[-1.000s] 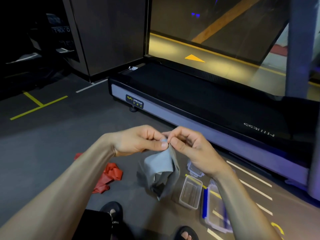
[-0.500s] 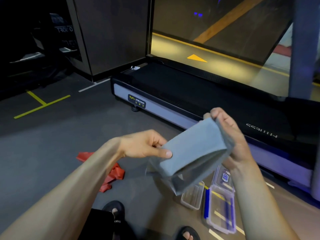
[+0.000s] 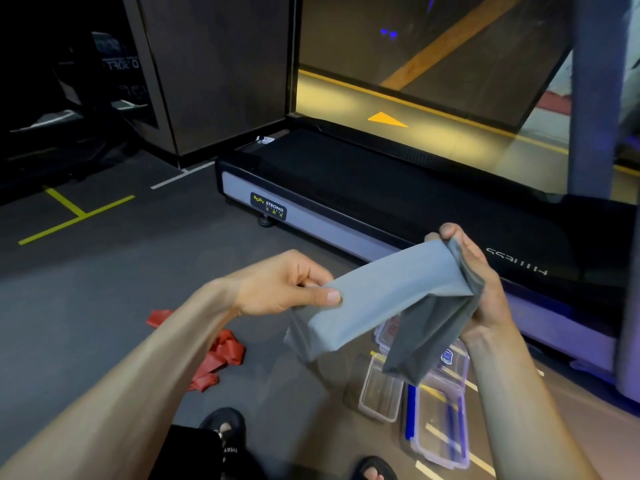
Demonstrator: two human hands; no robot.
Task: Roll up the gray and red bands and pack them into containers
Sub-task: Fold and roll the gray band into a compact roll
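- Gray band [image 3: 388, 292]: held in the air between both hands, above the floor and well clear of the containers. The span between the hands is flat and fairly taut; no roll has been started.
- Left hand [image 3: 287, 284]: thumb pressed on top of the near end of the gray band, fingers curled beneath it, so this end is pinched.
- Right hand [image 3: 474, 271]: fingers wrapped round the far end. A darker slack portion of the gray band hangs from this hand toward the containers.
- Clear containers [image 3: 381, 393]: on the floor below the right hand, one small open tub beside a larger one with blue clips. Whether a lid lies under the hanging fold is hard to tell; the fabric hides that area.
- Red band [image 3: 216, 358]: lies crumpled on the floor [image 3: 104, 306] below the left forearm, untouched.
- Treadmill [image 3: 381, 188]: stands just beyond the hands.
- Risk, uneven roll: the slack fold may get caught in the first turns, giving a lumpy roll too bulky for the small tub.
- Risk, recoil: the material looks elastic; if either pinch loosens under tension, the freed end would likely snap toward the other hand.
- Risk, snagging: the hanging tail could drag across the tubs and shift them.
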